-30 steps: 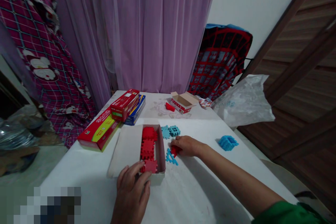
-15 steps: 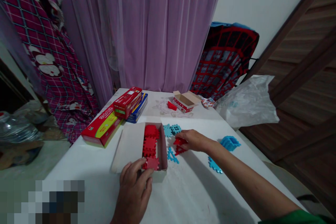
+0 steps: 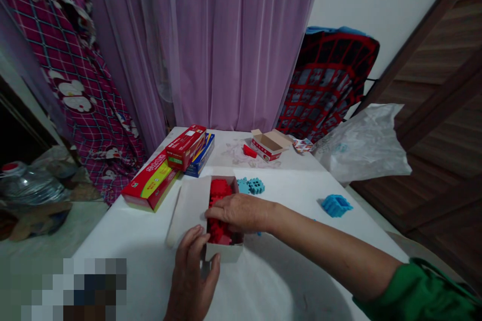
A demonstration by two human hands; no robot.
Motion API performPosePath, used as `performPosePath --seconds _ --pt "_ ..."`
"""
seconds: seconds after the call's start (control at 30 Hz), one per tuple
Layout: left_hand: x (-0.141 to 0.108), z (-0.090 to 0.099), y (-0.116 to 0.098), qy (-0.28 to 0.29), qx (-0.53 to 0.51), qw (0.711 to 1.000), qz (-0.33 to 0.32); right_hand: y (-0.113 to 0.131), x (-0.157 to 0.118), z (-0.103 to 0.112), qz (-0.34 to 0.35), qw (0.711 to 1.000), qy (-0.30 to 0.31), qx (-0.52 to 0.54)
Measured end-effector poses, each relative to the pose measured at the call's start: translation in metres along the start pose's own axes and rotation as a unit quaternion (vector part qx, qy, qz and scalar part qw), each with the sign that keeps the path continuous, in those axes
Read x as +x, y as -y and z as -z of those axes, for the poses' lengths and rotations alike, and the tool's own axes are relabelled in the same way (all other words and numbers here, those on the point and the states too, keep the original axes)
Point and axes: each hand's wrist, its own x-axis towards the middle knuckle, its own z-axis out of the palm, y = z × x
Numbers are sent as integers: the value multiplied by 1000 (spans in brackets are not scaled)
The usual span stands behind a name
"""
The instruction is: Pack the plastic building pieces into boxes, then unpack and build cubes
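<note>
An open cardboard box (image 3: 225, 253) lies on the white table with its lid flap (image 3: 189, 205) folded out to the left. Red interlocking toy blocks (image 3: 219, 187) with notched edges fill much of it. My right hand (image 3: 241, 212) reaches in from the right, fingers bent down over the blocks and closed on a red one; the fingertips are partly hidden. At the box's near left corner is my left hand (image 3: 194, 268), thumb and fingers apart, holding nothing. Light-blue notched pieces (image 3: 253, 186) lie just beyond the box.
Red and yellow boxes (image 3: 152, 180) and a blue box (image 3: 200, 156) are stacked at left. A small open carton (image 3: 268, 148) and a red piece (image 3: 249, 151) lie at the back. A blue block (image 3: 336, 205) sits at right, near a clear plastic bag (image 3: 357, 145).
My right hand has moved left from the table into the box, carrying a red piece. My left hand has drawn back slightly from the blocks, its fingers spreading.
</note>
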Motion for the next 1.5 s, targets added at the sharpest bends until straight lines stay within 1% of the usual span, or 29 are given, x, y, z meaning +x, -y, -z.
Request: performPosePath --seconds 0.07,0.1,0.2,0.27,0.33,0.4,0.47,0.53,0.57,0.63,0.7,0.8,0.87,0.9,0.97,1.0,1.07,1.13,1.17,1.27,1.33,1.4,1.5 --pt "-1 0 0 7 5 1000 2 -8 -6 0 1 999 -40 33" --pt "-1 0 1 11 6 1000 2 -13 -11 1 -12 997 -61 46" --pt "-2 0 1 20 5 1000 2 -29 -31 7 -90 987 -115 60" --pt "-3 0 2 28 9 1000 -3 -37 -46 7 -155 978 -131 56" --pt "-3 0 2 34 15 999 -10 -41 -62 0 -224 967 -114 49" --pt "-4 -1 3 37 18 999 -17 -42 -75 -12 -281 957 -60 48" --pt "-5 -2 5 38 17 999 -21 -41 -85 -28 -304 951 15 56" --pt "-6 -2 7 40 19 999 -29 -39 -90 -46 -304 949 61 65" --pt "-7 -2 7 41 21 998 -33 -39 -92 -54 -301 949 67 65" --pt "-7 -2 8 43 24 998 -38 -38 -92 -65 -300 950 58 62" --pt "-7 -2 8 44 23 998 -38 -40 -91 -72 -297 951 53 63" --pt "-6 -2 7 42 24 998 -35 -45 -97 -70 -302 948 79 61" --pt "-5 -1 7 41 28 998 -35 -49 -104 -61 -321 942 80 55" --pt "-5 -1 6 40 29 998 -36 -50 -108 -53 -333 939 67 50" --pt "-4 -1 6 42 27 998 -40 -50 -110 -33 -344 938 12 42" --pt "-4 -1 6 42 26 998 -42 -49 -107 -22 -336 941 -21 39" --pt "-3 -1 5 42 24 998 -44 -44 -91 0 -288 954 -77 37" --pt "-2 -1 5 41 25 998 -46 -38 -65 14 -207 973 -96 31" --pt "-2 -1 6 39 27 998 -46 -35 -49 17 -167 981 -90 25" --pt "-3 -1 7 37 33 998 -47 -30 -10 14 -91 993 -78 23" --pt "-4 -1 9 40 34 997 -47 -29 3 7 -64 995 -74 30" --pt "-6 -1 10 46 34 997 -48 -31 4 2 -51 994 -81 47" --pt "-7 -2 10 47 34 997 -48 -41 -9 1 -63 987 -134 70"
